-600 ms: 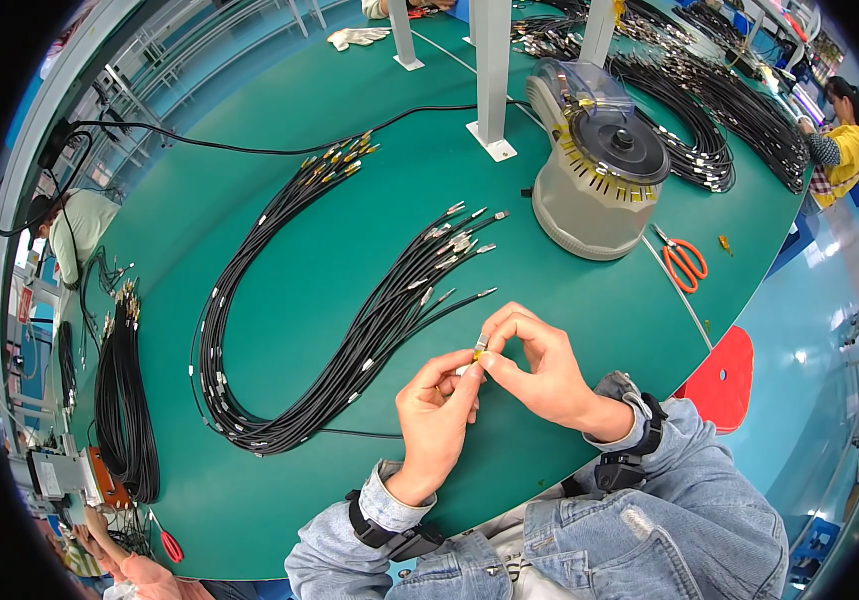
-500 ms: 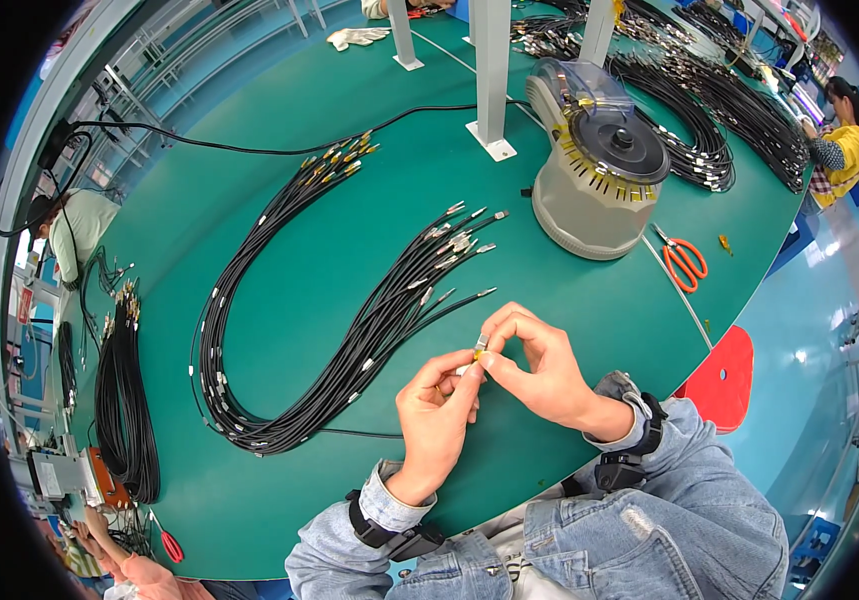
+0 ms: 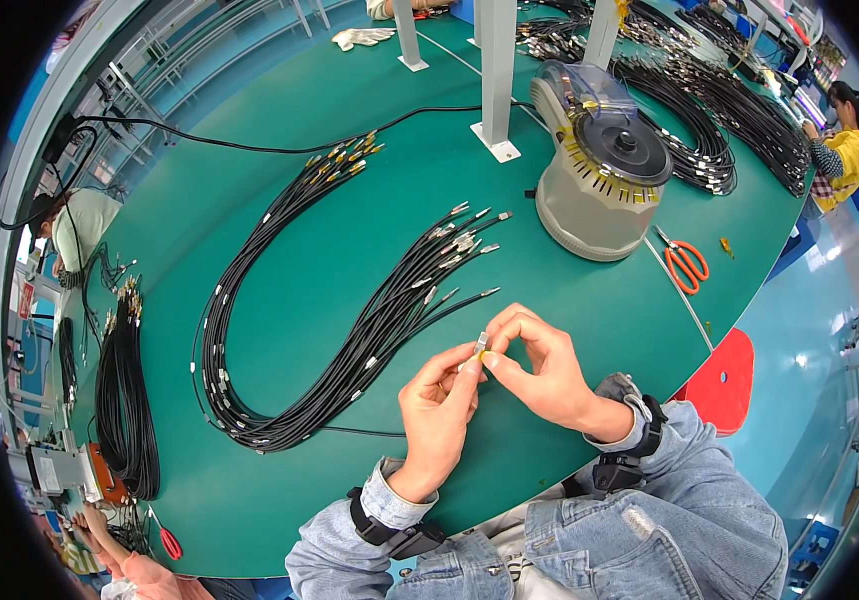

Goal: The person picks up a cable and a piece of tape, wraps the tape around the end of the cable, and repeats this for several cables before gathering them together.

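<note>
My left hand [image 3: 436, 408] pinches a cable by its small silver connector [image 3: 481, 342] between thumb and fingers. Close against it, my right hand [image 3: 541, 375] has thumb and index finger closed on the same connector, where a bit of yellow tape [image 3: 486, 354] shows. The cable itself [image 3: 364, 432] runs from under my left hand toward a curved bundle of black cables [image 3: 294, 412]. That bundle lies in a U on the green table, its ends bearing silver connectors [image 3: 464, 243] on one side and yellow-taped ones [image 3: 344, 158] on the other.
A round tape dispenser [image 3: 599, 185] stands beyond my right hand, with orange-handled scissors [image 3: 686, 265] beside it. Grey posts [image 3: 496, 90] rise from the table [image 3: 279, 510]. Another cable bundle [image 3: 127, 410] lies at left, more [image 3: 739, 110] at far right. Co-workers [image 3: 844, 150] are around the table.
Both hands keep almost the same place. The connector's silver end shows a little more upright between my fingertips, and less of the yellow tape is visible.
</note>
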Tool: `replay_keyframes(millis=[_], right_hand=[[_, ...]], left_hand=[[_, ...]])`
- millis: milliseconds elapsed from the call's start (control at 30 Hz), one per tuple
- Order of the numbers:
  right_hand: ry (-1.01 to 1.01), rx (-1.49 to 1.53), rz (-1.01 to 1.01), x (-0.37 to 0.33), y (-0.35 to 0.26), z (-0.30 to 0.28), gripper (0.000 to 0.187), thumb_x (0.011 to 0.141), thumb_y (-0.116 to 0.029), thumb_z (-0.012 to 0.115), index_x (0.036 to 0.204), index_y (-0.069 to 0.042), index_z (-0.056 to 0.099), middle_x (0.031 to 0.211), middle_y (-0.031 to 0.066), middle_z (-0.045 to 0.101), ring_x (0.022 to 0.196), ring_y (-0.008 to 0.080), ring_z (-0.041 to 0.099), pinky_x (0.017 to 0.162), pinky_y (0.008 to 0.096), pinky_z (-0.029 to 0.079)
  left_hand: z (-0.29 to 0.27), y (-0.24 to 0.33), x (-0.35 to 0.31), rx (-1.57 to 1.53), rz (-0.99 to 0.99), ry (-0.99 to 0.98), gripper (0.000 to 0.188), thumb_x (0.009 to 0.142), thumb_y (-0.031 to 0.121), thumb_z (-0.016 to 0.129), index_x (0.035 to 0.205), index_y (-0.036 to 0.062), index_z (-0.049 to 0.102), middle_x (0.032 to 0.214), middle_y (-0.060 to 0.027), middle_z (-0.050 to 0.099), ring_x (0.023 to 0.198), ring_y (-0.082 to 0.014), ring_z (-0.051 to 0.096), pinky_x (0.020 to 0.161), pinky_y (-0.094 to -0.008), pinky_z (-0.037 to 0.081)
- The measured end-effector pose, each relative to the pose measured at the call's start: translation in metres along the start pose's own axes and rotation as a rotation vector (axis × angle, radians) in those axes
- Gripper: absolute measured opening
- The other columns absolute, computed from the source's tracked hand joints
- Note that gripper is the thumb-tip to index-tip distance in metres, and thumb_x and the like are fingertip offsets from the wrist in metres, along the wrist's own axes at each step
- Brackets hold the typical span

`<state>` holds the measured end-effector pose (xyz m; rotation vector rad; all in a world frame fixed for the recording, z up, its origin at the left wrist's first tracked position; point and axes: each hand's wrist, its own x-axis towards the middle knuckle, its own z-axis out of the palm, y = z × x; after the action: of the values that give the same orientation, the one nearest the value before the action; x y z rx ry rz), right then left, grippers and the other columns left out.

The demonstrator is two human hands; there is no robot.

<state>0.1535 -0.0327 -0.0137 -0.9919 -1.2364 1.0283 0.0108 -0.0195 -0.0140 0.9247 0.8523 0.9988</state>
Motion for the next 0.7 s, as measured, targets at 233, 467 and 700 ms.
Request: replay_keyframes(millis=[233, 467, 700], right_hand=[[0.016, -0.025, 0.009, -0.0002, -0.0008, 0.0014, 0.007, 0.080, 0.000, 0.059, 0.079, -0.001, 0.053, 0.092, 0.0081, 0.051, 0.089, 0.0143, 0.049, 0.081, 0.0278, 0.038], [0.026, -0.033, 0.016, -0.0004, -0.0009, 0.0018, 0.007, 0.080, -0.002, 0.060, 0.079, -0.002, 0.052, 0.092, 0.0078, 0.050, 0.088, 0.0140, 0.049, 0.080, 0.0273, 0.038], [0.024, -0.038, 0.032, -0.0003, -0.0014, 0.0016, 0.008, 0.080, -0.002, 0.060, 0.078, -0.002, 0.052, 0.090, 0.0069, 0.051, 0.087, 0.0136, 0.049, 0.079, 0.0270, 0.038]], left_hand=[[0.0001, -0.0009, -0.0006, 0.023, 0.012, 0.002, 0.020, 0.088, 0.007, 0.057, 0.107, 0.0006, 0.059, 0.075, 0.0003, 0.059, 0.054, -0.0008, 0.043, 0.043, -0.0161, 0.030], [-0.0004, -0.0011, -0.0013, 0.028, 0.011, -0.002, 0.020, 0.088, 0.007, 0.057, 0.107, 0.0007, 0.060, 0.076, -0.0002, 0.059, 0.054, -0.0011, 0.044, 0.043, -0.0160, 0.032], [0.0006, 0.0010, -0.0018, 0.045, 0.012, 0.001, 0.020, 0.088, 0.007, 0.057, 0.107, 0.0009, 0.060, 0.077, -0.0012, 0.060, 0.054, -0.0017, 0.045, 0.044, -0.0166, 0.033]])
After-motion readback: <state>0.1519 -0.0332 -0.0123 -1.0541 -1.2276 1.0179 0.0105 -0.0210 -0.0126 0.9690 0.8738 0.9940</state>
